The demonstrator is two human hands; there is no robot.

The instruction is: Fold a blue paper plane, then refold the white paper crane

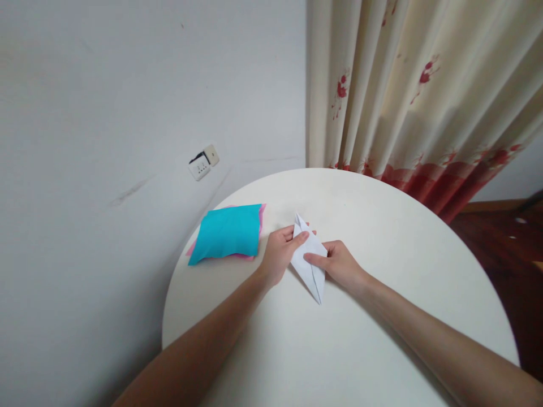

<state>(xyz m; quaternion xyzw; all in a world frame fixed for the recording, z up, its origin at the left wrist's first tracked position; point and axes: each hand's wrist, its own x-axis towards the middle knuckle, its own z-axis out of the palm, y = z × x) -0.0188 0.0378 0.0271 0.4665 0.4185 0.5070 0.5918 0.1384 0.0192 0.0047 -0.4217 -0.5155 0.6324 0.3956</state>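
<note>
The round white counter (339,350) lies nearest. At ten o'clock a stack of coloured sheets (227,232), turquoise on top, rests flat. The left hand (280,254) pinches the upper edge of a folded white paper (311,261); the right hand (339,265) presses fingertips on its right flap. A crease seems in hand; sharpening it likely needs firm, even pressure.

left hand (279,255) covers folded white paper's (309,257) 9 o'clock edge | pink sheets (262,215) mostly under blue sheet (227,232) | both forearms cut at 6 o'clock frame edge | wall socket (202,164) detail too small
</note>
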